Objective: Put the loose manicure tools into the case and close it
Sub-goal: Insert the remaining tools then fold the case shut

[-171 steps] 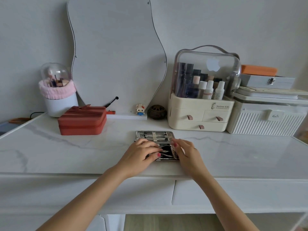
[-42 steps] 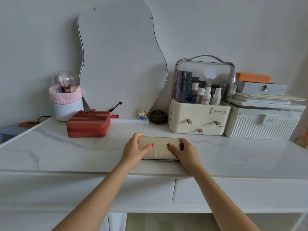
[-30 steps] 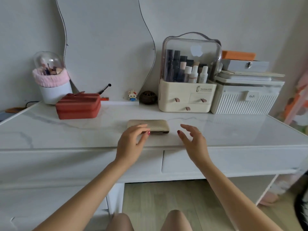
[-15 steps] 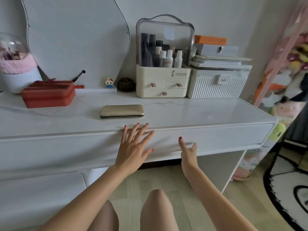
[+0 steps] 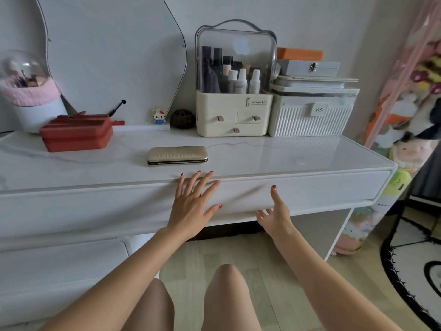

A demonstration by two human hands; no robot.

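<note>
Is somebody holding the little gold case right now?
No, the gold case lies shut on the white desk, and both the left hand and right hand are open, away from it.

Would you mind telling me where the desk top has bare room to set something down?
The widest bare patch lies right of the gold case, in front of the cream organizer and ribbed white box, out to the desk's right edge. A smaller one sits in front of the red box, left of the case. The back row along the wall is crowded.
</note>
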